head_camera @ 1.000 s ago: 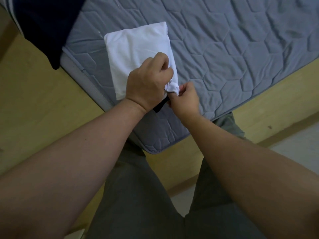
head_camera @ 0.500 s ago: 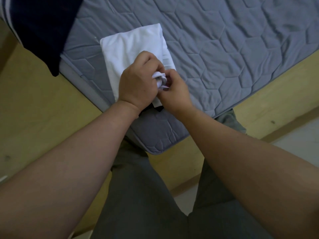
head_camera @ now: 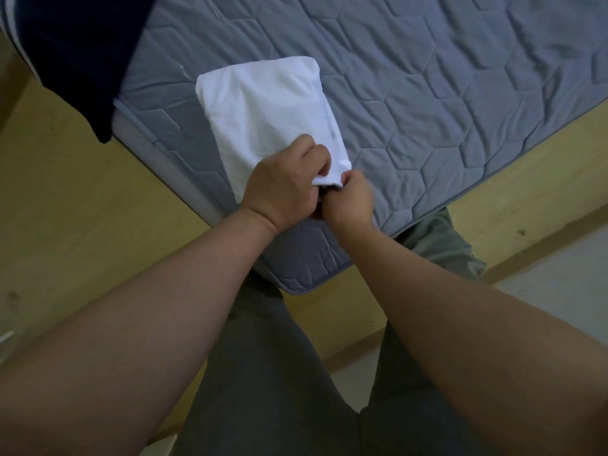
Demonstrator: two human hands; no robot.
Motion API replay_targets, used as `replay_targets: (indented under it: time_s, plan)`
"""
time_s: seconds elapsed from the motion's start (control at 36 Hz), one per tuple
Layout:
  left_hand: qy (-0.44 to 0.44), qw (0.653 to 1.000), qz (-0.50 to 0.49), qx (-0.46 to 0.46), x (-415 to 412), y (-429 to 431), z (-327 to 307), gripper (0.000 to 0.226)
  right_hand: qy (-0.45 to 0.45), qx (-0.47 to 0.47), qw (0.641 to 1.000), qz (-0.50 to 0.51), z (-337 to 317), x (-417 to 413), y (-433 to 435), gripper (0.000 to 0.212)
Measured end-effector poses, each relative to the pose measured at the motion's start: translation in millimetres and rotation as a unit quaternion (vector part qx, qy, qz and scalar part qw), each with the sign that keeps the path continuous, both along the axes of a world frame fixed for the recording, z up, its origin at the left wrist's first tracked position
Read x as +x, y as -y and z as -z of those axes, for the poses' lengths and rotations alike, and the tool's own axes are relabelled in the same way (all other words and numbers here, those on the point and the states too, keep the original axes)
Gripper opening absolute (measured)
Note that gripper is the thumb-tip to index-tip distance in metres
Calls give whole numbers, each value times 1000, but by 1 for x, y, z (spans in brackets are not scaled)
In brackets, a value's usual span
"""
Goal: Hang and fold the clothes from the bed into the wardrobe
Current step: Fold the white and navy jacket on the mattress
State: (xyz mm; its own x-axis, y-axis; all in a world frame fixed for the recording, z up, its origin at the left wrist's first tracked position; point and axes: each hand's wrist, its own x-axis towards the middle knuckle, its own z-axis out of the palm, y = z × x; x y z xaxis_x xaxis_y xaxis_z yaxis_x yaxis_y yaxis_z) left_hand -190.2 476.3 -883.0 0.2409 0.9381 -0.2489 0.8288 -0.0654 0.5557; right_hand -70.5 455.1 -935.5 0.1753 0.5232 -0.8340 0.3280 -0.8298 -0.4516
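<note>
White fabric is in both our hands. The folded white garment (head_camera: 266, 116) lies flat on the grey quilted mattress (head_camera: 444, 93), close to the corner of the bed nearest to us, and it is not yet in the wardrobe. Our left hand (head_camera: 283, 187) has its fingers curled over the near corner of the garment and grips it. Our right hand (head_camera: 352, 200) pinches the same corner from the other side, so the two hands touch each other. Between them a small dark piece shows, but we cannot tell what it is.

Half a second ago this corner was bunched up and carried further over the cloth, toward its middle. Now it is drawn back to the near end, and the garment looks longer and smoother. One second ago the hands were also at this near corner, so the corner went in and came back. We judge that we are tidying the last loose end and the fold is almost finished. The next step is probably to lift the packet. The dark navy garment (head_camera: 75, 54) at the far left edge of the mattress seems to lie as before.
</note>
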Motion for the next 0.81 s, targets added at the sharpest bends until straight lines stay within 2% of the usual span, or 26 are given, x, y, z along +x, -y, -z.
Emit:
replay_targets:
  time_s: [0.08, 0.14, 0.25, 0.31, 0.36, 0.44, 0.5, 0.56, 0.64, 0.72, 0.81]
  plan:
    - [4, 999, -17, -43, 3, 9, 7, 4, -26, 17, 992, -120, 3, 11, 8, 11]
    - [5, 998, -33, -59, 5, 13, 11, 7, -22, 21, 988, -148, 4, 16, 12, 10]
    - [4, 996, -35, -80, 10, 21, 17, 12, -30, -71, 997, -24, 7, 19, 8, 23]
    - [-3, 995, -25, -100, 11, 25, 20, 15, -74, -112, 990, 34, 9, 20, 5, 24]
    - [-8, 992, -16, -128, 12, 28, 23, 20, -91, -129, 987, 20, 12, 24, 4, 23]
    - [-9, 985, -25, -171, 10, 28, 25, 24, -64, -101, 988, -94, 13, 37, 2, 9]
    - [7, 981, -42, -190, 10, 25, 22, 25, -28, -48, 990, -127, 15, 47, 0, 16]
    - [10, 978, -59, -202, 11, 16, 20, 30, 1, -10, 994, -109, 18, 55, -4, 25]
    - [-27, 983, -85, -162, 15, -6, 21, 26, 0, 24, 994, -110, 23, 59, -11, 41]
    - [-51, 991, -88, -86, 20, -37, 27, 22, -59, 26, 991, -119, 27, 56, -19, 57]
    - [-76, 995, 2, -69, 29, -76, 39, 30, -83, 32, 987, -131, 33, 52, -25, 49]
